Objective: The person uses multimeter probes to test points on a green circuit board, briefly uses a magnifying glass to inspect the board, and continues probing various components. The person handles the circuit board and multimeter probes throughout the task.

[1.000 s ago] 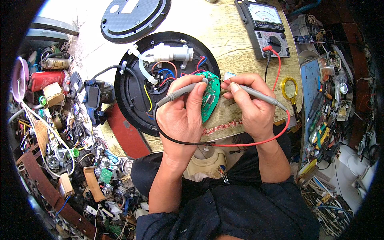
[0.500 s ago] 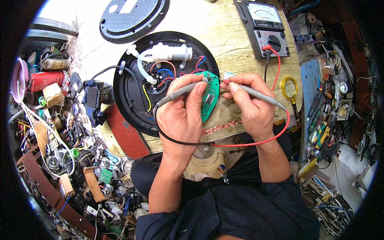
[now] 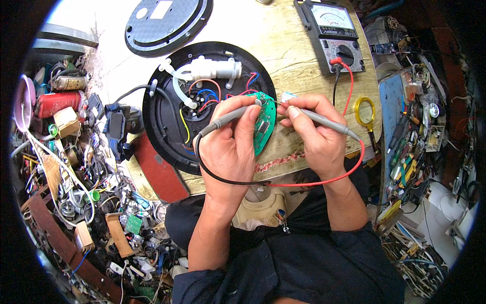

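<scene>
My left hand (image 3: 228, 142) is closed round a grey test probe (image 3: 225, 120) with a black lead, and it also grips a green circuit board (image 3: 266, 126) by its left side. Between the fingers of my right hand (image 3: 319, 134) is a second grey test probe (image 3: 329, 122), which trails a red lead. Its thin metal tip points left, at the board's upper right edge; whether it touches I cannot tell. Beneath and behind the board lies a round black housing (image 3: 159, 137) holding a white pump (image 3: 210, 69), tubing and coloured wires. Fingers hide the left probe's tip.
An analogue multimeter (image 3: 340, 50) stands at the table's far right, with red and black leads plugged in. Nearer is a yellow-rimmed magnifying glass (image 3: 365, 111). A round black cover (image 3: 167, 23) lies at the far left. Heaped parts (image 3: 126, 202) and a tool-laden blue board (image 3: 390, 106) flank the table.
The view has shifted very slightly, so the housing and cover sit a little further left. Both hands keep their grips on the probes and board.
</scene>
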Motion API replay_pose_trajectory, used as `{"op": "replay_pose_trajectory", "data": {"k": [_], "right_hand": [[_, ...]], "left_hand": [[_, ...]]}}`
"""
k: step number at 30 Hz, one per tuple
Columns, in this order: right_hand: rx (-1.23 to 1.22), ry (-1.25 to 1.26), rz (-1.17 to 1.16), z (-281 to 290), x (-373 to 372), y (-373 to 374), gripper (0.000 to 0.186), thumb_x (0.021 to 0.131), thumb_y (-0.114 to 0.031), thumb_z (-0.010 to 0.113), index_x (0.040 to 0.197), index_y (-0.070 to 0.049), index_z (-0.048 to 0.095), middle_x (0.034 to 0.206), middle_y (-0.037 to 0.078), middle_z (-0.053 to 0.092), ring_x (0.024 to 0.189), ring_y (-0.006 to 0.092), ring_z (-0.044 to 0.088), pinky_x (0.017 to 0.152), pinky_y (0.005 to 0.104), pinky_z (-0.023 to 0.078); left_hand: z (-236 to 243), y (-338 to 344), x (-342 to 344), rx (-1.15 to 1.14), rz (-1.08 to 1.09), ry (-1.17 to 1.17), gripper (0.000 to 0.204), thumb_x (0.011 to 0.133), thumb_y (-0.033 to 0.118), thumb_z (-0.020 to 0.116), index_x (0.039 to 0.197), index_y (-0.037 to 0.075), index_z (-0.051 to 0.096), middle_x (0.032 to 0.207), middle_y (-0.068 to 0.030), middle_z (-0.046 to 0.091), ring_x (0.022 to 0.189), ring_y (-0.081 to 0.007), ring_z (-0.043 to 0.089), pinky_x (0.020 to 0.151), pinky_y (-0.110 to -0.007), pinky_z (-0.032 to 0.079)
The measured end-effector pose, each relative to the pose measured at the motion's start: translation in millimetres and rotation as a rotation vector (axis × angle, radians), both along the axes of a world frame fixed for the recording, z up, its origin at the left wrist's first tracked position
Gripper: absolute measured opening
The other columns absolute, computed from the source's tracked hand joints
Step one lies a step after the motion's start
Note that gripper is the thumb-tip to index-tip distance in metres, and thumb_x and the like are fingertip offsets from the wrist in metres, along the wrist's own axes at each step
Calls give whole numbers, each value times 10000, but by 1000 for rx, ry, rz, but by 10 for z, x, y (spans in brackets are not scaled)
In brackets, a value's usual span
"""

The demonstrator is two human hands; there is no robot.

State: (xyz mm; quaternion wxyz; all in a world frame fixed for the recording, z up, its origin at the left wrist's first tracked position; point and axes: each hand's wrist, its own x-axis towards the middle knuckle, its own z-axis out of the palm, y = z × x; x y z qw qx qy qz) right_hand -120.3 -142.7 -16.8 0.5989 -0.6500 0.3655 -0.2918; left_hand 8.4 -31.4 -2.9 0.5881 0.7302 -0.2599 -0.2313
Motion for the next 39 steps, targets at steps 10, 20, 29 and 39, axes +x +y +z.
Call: {"op": "replay_pose_trajectory", "data": {"k": [10,20,29,39], "right_hand": [[-35,20,6,-40,-9,-14,73,993,-21,717,1055,18,714,823,43,728,729,72,643,642,256,510],[-75,1,5,-72,-4,-12,64,982,-29,738,1037,-1,722,770,19,691,684,63,599,610,263,477],[-66,17,7,-72,-12,-14,59,982,-31,739,1029,-2,718,756,17,681,672,60,591,603,264,471],[-37,36,16,-44,-13,-20,75,988,-44,738,1038,7,716,747,10,671,657,50,563,588,258,450]], "left_hand": [[5,-4,10,23,6,-60,124,1051,84,713,1101,-26,735,933,-119,744,793,-167,701,733,-300,557],[7,-14,20,46,9,-87,132,1055,103,714,1092,-21,740,884,-115,743,744,-162,689,689,-307,544],[67,-4,22,94,-7,-49,155,1070,116,714,1121,-26,747,941,-79,788,868,-116,718,803,-264,567],[94,-18,13,83,-4,-165,116,1046,80,712,1088,-26,737,908,-127,738,762,-171,699,711,-302,551]]}}
